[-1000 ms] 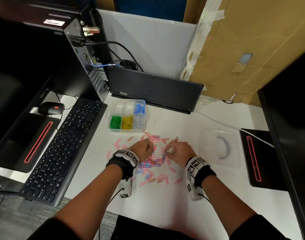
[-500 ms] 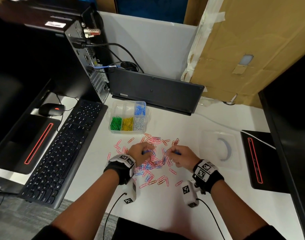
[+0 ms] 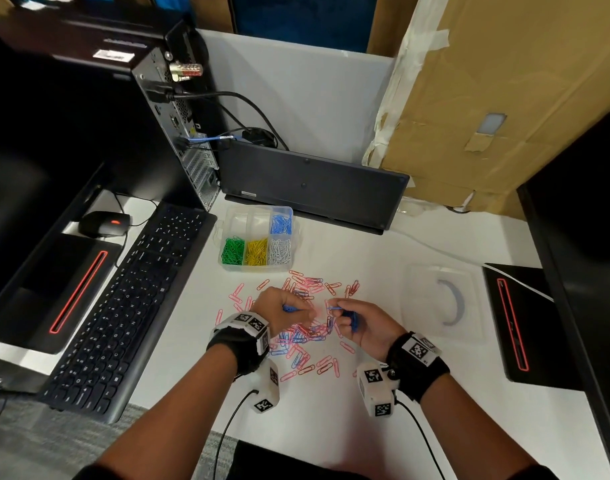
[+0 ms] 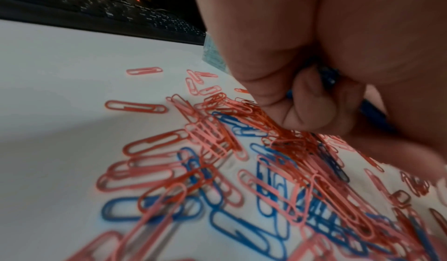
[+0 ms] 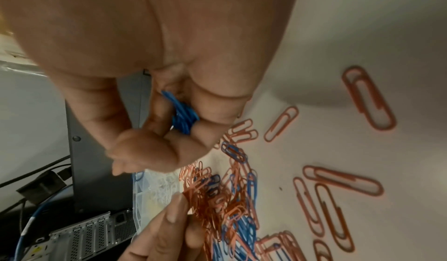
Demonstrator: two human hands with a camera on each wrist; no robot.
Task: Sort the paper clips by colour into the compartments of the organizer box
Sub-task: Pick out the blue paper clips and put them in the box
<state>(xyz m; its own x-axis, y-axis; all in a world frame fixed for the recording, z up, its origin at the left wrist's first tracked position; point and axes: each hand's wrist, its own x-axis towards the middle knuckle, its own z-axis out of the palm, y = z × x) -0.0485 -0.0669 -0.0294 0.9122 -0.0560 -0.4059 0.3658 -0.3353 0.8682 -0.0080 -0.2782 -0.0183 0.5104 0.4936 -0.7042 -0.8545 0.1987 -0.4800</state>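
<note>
1. A white desk [image 3: 435, 393] is seen given over to a sorting job; a keyboard [image 3: 123, 306] is set well to the left of the work area.
2. The organizer box [image 3: 227, 220] is placed at the far edge of the working patch, just beyond the pile, presumably so that each handful has only a short trip. Green, yellow and white clips are already filed in its near row, blue in the far right compartment [image 3: 281, 223]; the other far compartments look unfilled.
3. A loose pile of red and blue paper clips [image 3: 310, 344] is left spread on the desk between the wrists, thinly enough for colours to be told apart.
4. The right hand [image 3: 369, 327] is curled round a bunch of blue clips [image 5: 182, 116] stored in the palm, while one more clip is pinched at the fingertips, so gathering can go on before a delivery is made.
5. The left hand [image 3: 283, 311] is closed likewise, blue clips [image 4: 329, 75] glimpsed between its bent fingers, directly over the pile.
</note>
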